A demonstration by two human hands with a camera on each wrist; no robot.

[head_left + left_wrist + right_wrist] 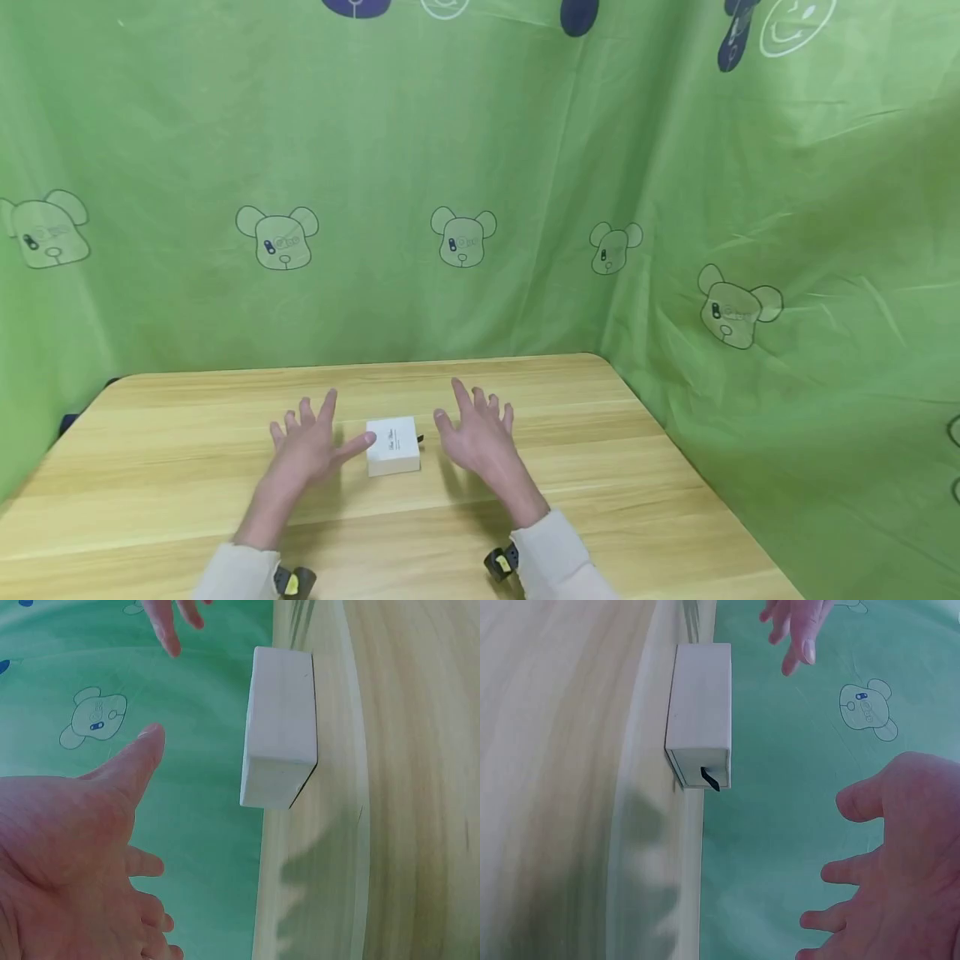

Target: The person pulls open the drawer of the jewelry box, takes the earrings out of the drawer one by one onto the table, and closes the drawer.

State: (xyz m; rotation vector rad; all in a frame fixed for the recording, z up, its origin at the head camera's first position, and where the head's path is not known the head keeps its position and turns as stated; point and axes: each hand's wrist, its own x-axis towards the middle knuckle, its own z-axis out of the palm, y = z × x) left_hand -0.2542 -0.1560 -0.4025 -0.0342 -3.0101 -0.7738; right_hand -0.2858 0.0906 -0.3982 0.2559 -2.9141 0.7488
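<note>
the left hand and right hand are hovering, fingers spread, beside a small white box that is sitting between them on the wooden table, showing dark writing on top and a black tab.

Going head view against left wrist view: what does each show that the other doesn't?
Only the head view shows the lettering on top of the white box, its black tab and both pale sleeves.

Only the left wrist view shows the box's plain end, opposite the tab.

Both show the box, the left hand, the right hand (just fingers in the wrist view), the wooden table and the green curtain.
</note>
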